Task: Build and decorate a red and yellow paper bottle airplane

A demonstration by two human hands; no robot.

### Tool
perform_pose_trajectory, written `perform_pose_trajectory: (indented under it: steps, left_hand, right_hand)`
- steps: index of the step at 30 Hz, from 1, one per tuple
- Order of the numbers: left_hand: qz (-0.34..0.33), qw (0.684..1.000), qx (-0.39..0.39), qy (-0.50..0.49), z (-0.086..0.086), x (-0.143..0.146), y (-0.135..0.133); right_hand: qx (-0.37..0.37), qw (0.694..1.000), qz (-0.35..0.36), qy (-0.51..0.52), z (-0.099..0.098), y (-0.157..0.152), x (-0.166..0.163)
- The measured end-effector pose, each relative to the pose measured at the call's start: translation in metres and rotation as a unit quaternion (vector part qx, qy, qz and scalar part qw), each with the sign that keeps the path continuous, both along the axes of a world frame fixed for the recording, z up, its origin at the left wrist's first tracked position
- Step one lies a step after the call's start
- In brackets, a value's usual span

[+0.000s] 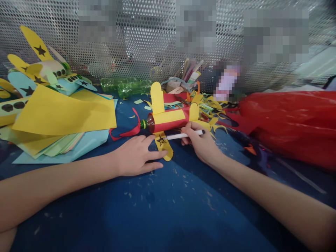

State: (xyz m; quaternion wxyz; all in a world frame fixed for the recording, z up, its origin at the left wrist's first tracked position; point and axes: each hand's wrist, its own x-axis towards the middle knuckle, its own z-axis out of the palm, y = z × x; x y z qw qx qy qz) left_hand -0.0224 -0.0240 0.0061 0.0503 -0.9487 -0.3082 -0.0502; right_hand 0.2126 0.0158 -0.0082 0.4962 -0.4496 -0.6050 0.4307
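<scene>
A toy plane made from a bottle wrapped in red and yellow paper lies on the blue table. My left hand rests flat, fingers stretched, pressing down its near yellow wing, which bears a black star outline. My right hand is closed round a white marker whose tip touches the star on that wing.
A stack of yellow, green and light blue paper sheets lies at the left, with finished paper planes behind it. Green plastic bottles and paper scraps sit by the perforated metal wall. A red plastic bag fills the right side.
</scene>
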Motion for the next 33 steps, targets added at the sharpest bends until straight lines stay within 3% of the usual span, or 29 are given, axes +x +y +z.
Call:
perform_pose_trajectory:
  steps: [33]
  left_hand:
    - [0.0,1.0,0.004,-0.002,0.0,0.0001,0.0]
  right_hand:
    - [-0.013,1.0,0.009,0.018,0.0013,-0.0002,-0.0013]
